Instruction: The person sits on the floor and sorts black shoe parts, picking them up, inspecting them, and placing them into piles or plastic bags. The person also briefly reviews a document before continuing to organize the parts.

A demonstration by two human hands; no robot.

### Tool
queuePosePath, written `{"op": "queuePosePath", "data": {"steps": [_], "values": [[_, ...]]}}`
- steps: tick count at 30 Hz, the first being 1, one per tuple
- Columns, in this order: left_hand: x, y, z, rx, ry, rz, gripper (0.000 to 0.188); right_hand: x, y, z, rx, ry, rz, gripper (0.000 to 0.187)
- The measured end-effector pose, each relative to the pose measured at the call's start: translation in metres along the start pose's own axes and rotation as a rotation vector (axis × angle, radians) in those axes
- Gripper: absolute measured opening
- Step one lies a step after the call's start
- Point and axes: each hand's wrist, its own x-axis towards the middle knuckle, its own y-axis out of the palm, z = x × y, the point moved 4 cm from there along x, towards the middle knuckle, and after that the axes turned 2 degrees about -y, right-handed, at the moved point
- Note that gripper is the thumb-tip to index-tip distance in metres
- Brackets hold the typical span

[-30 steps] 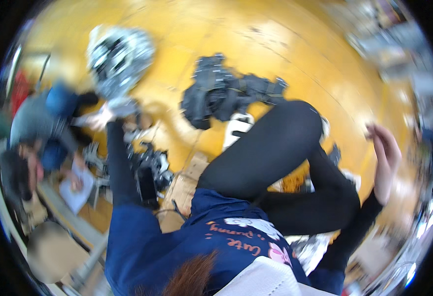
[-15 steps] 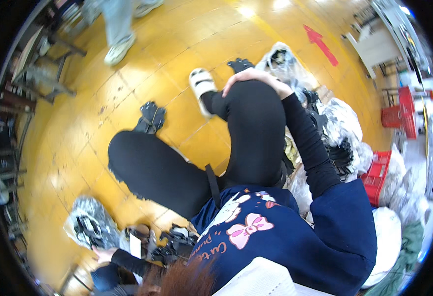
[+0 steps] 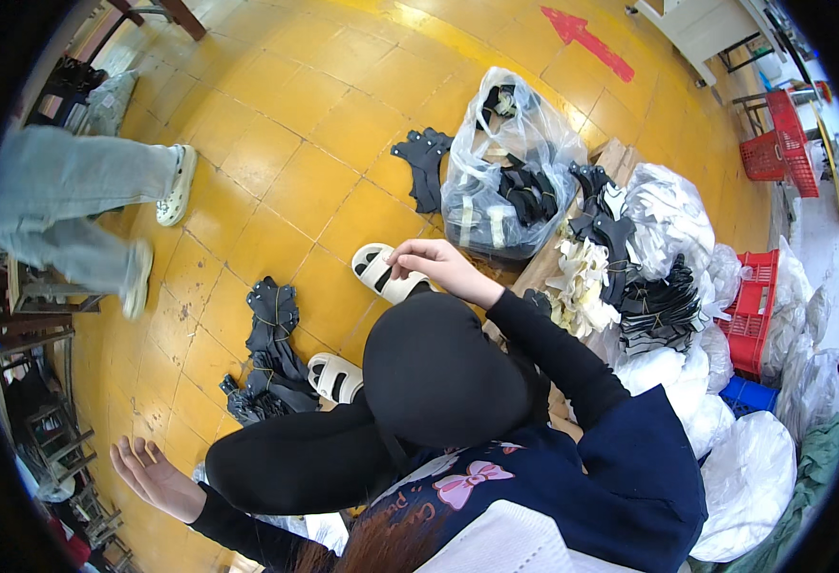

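We keep our left hand released, fingers extended, above the floor; our right hand, loosely bent and empty, is near the plastic bag.

Looks like a factory workshop to me: yellow tiled floor with a big red arrow on it, bundles of flat black pieces lying around, plus loads of plastic bags and a red crate packed in along one side.
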Motion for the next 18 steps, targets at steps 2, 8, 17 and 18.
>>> {"op": "queuePosePath", "data": {"steps": [2, 8, 17, 18], "values": [[0.005, 0.027, 0.008, -0.097, -0.034, 0.115, 0.028, -0.003, -0.027, -0.062, -0.700, 0.214, -0.242, 0.020], [-0.013, 0.093, 0.068, -0.068, -0.264, 0.268, 0.021, -0.025, -0.068, -0.172, -1.293, 0.093, -0.419, 0.018], [-0.087, 0.189, 0.178, 0.287, -0.615, 0.566, 0.022, -0.044, -0.089, -0.187, -1.150, 0.160, -0.311, 0.009], [-0.094, 0.199, 0.184, 0.371, -0.570, 0.636, 0.024, -0.045, -0.088, -0.183, -1.167, 0.134, -0.324, 0.007]]}}
